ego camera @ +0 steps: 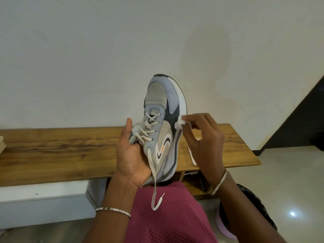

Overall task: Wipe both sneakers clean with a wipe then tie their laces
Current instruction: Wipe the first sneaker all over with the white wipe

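Note:
A grey and light-blue sneaker (160, 109) with a white sole is held up in front of me, toe pointing up, over the wooden bench. My left hand (130, 155) grips it from the left around the heel and tongue. Its cream laces are loose, and one lace end (155, 195) hangs down over my lap. My right hand (201, 135) pinches a small white wipe (180, 123) against the white sole edge on the sneaker's right side. The second sneaker is out of sight.
A long wooden bench (61, 151) runs along the white wall (105, 50). A white object (192, 156) lies on the bench behind my right hand. Below it are a white drawer unit (43, 199) and open shelves. A dark bag (254, 204) sits on the tiled floor at right.

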{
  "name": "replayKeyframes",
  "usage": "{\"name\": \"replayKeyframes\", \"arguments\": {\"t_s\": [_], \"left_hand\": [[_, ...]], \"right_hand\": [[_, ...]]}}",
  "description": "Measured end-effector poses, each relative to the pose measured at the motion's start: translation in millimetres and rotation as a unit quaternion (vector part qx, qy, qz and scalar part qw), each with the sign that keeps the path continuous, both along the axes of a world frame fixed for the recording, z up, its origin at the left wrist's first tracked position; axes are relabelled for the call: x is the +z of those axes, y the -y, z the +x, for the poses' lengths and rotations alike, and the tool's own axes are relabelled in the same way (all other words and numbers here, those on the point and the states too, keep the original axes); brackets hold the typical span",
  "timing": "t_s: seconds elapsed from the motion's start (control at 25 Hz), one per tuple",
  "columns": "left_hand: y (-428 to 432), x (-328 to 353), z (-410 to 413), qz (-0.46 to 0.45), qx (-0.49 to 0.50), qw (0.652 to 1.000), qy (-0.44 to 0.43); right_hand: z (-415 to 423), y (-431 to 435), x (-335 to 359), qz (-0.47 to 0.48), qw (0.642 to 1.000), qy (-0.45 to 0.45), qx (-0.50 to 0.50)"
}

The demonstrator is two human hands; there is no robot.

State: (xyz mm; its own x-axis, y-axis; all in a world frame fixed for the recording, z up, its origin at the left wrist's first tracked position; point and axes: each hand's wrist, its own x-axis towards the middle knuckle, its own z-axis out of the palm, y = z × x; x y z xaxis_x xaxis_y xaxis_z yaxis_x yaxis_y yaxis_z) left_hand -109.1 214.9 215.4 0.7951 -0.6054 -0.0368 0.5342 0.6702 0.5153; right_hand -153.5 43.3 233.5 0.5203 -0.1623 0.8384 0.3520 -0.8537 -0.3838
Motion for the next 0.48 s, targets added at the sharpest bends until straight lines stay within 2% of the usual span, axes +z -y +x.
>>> {"name": "replayKeyframes", "arguments": {"t_s": [0.2,0.4,0.48], "left_hand": [[-0.4,1.8,-2.0,-0.001,-0.008,1.0,0.03],[0.8,2.4,-1.5,-0.005,-0.008,0.998,0.059],[2.4,1.7,-2.7,0.0,-0.006,0.997,0.075]], "right_hand": [[10.9,-0.7,24.2,0.01,0.999,0.049,-0.019],[-7.6,-29.4,-24.0,-0.115,0.993,-0.02,0.003],[-5.0,-27.0,-18.8,-0.143,0.99,-0.013,-0.008]]}}
